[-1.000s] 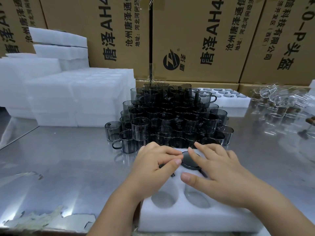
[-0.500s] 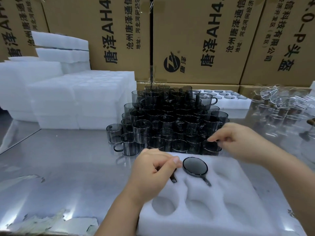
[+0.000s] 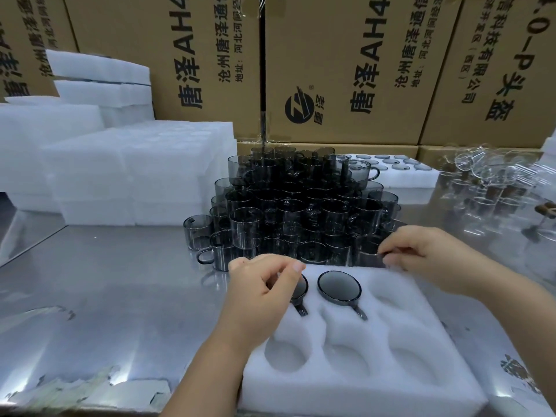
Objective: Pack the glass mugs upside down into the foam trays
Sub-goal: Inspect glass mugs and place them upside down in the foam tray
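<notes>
A white foam tray (image 3: 346,383) with round pockets lies on the steel table in front of me. Two smoky glass mugs sit upside down in its far row. My left hand (image 3: 258,296) curls over the left one (image 3: 301,288), hiding much of it. The middle one (image 3: 339,286) is uncovered, its handle pointing toward me. Behind the tray stands a stacked pile of smoky mugs (image 3: 301,206). My right hand (image 3: 427,257) reaches to the pile's front row and pinches the rim of a mug (image 3: 365,254) there.
Stacks of white foam trays (image 3: 135,182) fill the back left. Cardboard boxes (image 3: 346,70) form a wall behind. A packed foam tray (image 3: 400,176) lies behind the pile, and clear glassware (image 3: 487,188) crowds the right. Bare steel table (image 3: 105,296) lies to the left.
My right hand left the middle mug in the tray and moved up and right to the pile's front row. My left hand stayed on the left mug.
</notes>
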